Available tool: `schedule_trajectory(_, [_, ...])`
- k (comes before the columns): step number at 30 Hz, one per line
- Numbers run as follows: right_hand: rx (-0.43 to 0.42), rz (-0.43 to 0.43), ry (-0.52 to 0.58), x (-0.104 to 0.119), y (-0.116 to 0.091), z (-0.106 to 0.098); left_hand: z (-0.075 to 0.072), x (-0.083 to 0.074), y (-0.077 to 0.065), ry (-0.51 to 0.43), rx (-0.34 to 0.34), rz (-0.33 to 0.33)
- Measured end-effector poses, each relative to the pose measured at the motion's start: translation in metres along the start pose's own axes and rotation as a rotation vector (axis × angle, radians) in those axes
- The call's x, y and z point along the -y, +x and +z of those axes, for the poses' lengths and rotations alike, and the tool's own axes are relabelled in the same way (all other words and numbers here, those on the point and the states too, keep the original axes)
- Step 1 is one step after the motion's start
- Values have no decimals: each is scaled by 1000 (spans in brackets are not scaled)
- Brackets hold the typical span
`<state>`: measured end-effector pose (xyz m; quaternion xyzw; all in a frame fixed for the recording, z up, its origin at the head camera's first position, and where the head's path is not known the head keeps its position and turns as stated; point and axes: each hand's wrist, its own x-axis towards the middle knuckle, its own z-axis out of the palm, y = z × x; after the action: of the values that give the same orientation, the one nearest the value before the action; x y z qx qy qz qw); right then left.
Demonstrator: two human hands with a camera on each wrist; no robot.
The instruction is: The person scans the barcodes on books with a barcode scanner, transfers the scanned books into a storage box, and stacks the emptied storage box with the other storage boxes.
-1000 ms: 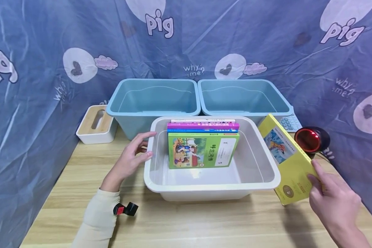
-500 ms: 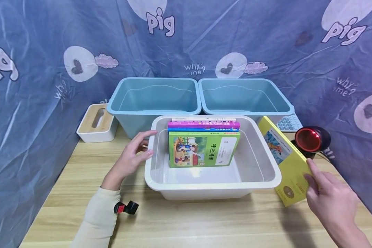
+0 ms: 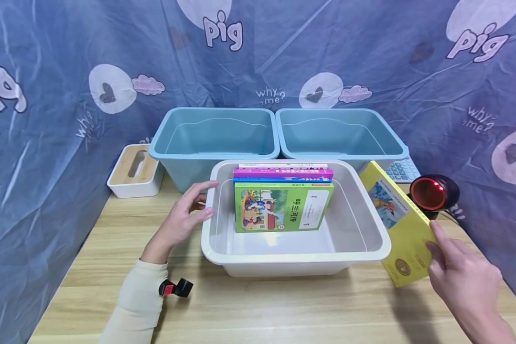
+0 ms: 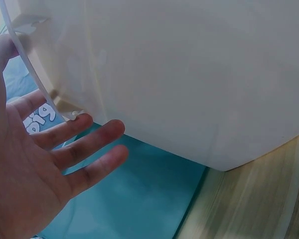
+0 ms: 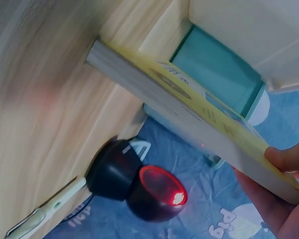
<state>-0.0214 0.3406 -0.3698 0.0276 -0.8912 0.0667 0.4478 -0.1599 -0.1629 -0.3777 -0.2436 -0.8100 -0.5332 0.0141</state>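
Observation:
My left hand touches the left rim of a white plastic bin, its fingers mostly straight. In the left wrist view, several fingertips lie along the bin's outside. Inside the bin stands a row of books, with a green picture-covered book in front and a pink one behind. My right hand pinches a yellow book by its upper corner, thumb on one face. The tilted book is right of the bin, beside a black scanner-like device with a glowing red window.
Two blue bins stand behind the white one. A white tissue box with a wooden lid is at left. A light blue calculator-like keypad sits behind the device. A pale pen-like object shows in the right wrist view.
The yellow book and right hand shift slightly left, then slightly back right, beside the device. My left hand keeps its place at the bin's rim, and the bin stays put.

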Motion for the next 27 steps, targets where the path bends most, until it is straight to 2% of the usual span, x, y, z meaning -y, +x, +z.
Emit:
schedule_trajectory(9, [-1,75,-49,-22,-11,-8,-1,0,-2,-12,-6,5])
schedule_trajectory(17, [20,19,-70,-30,-8,-8,-3,1,-6,-33,-24,13])
schedule_trajectory(22, [-4,5,-63,-30,-6,-6,-4,1,-7,-45,-30,18])
schedule_trajectory(27, [-68,37,-12,-26,-5,-5,-3,1,-7,-32,-30,14])
